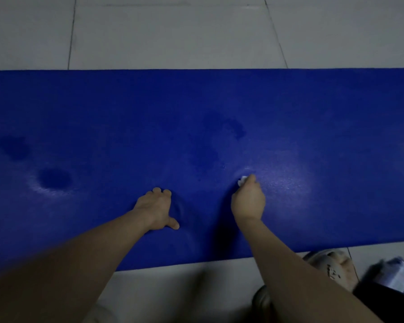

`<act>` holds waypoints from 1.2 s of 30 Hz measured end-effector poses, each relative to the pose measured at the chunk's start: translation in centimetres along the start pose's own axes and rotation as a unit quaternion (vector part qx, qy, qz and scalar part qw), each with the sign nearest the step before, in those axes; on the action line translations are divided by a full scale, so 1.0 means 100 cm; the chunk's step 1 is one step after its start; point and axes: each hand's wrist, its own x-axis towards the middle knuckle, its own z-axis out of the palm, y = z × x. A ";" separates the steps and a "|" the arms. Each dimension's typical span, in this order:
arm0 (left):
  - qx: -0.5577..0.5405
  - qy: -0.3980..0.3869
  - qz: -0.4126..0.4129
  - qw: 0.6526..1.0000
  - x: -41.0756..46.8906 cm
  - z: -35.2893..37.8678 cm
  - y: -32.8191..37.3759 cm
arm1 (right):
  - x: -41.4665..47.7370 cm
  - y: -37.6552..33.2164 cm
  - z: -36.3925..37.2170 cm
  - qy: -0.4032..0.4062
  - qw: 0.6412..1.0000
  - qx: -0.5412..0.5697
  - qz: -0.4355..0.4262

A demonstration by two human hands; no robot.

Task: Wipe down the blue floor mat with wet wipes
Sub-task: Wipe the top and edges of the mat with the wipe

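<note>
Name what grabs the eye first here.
The blue floor mat spans the whole frame across pale floor tiles. At centre, the right hand pinches a white wet wipe against it while the left hand rests alongside. Far left sit dark patches.

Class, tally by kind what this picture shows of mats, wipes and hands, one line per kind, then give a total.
Long blue floor mat: 1
Crumpled white wet wipe: 1
Bare hands: 2, with the left hand pressing on the mat and the right hand holding the wipe in its grip
Total: 4
</note>
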 end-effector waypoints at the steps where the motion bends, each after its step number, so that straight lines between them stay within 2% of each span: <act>1: 0.001 0.001 -0.001 1.000 0.000 0.000 0.000 | -0.004 -0.010 0.008 -0.005 1.000 -0.008 -0.027; 5: 0.012 -0.007 -0.003 1.000 0.000 -0.001 0.000 | -0.021 -0.045 0.031 -0.053 0.987 -0.052 -0.145; 8: 0.027 -0.025 -0.003 0.999 0.001 -0.004 0.001 | -0.029 -0.060 0.039 -0.113 0.960 -0.074 -0.244; 11: 0.037 -0.033 -0.003 0.999 0.000 -0.007 0.001 | -0.022 -0.061 0.032 -0.147 0.938 -0.113 -0.294; 13: 0.036 -0.040 -0.004 0.999 -0.001 -0.009 0.002 | -0.008 -0.047 0.018 -0.137 0.946 -0.133 -0.261; 16: 0.033 -0.079 0.000 0.996 -0.005 -0.020 0.004 | 0.018 -0.008 -0.020 -0.095 0.978 -0.135 -0.130; 18: 0.061 -0.073 0.001 0.995 -0.006 -0.036 0.000 | 0.038 0.022 -0.050 -0.062 0.988 -0.136 -0.046; 20: 0.099 -0.003 -0.014 0.995 -0.004 -0.056 -0.006 | 0.054 0.044 -0.070 -0.029 0.992 -0.122 0.018; 22: 0.125 0.087 -0.039 0.987 0.003 -0.068 -0.015 | 0.061 0.054 -0.072 -0.004 0.993 -0.112 0.042; 24: 0.128 0.112 -0.068 0.983 0.012 -0.071 -0.025 | 0.062 0.048 -0.058 0.010 0.996 -0.079 0.038; 27: 0.084 0.060 -0.085 0.991 0.029 -0.067 -0.028 | 0.061 0.027 -0.033 0.009 0.999 -0.032 0.004; 31: 0.062 0.051 -0.085 0.993 0.039 -0.063 -0.021 | 0.059 -0.009 -0.012 -0.008 1.000 0.011 -0.013; 36: 0.083 0.053 -0.094 0.991 0.041 -0.063 -0.022 | 0.027 -0.077 0.023 -0.094 0.989 0.046 -0.103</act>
